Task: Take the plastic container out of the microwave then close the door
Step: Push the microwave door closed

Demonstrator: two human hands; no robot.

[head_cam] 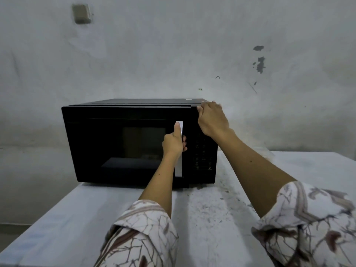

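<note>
One black microwave [125, 143], with one door [115, 145] and one silver handle [179, 166]. One white table [77, 218]. Two hands: one left hand [174, 142], one right hand [212, 119]. Two flowery sleeves [142, 237]. One small box [81, 13] up on one wall [173, 45].

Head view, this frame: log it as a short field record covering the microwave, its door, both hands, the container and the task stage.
microwave: black, on a white table, against a grey wall
door: looks shut or nearly so
handle: silver vertical bar, right edge of door
left hand: wrapped around handle, thumb up along it
right hand: on microwave's top right corner, above the control panel
container: not visible; door window too dark to tell
stage: door not yet opened, container not yet out
</note>
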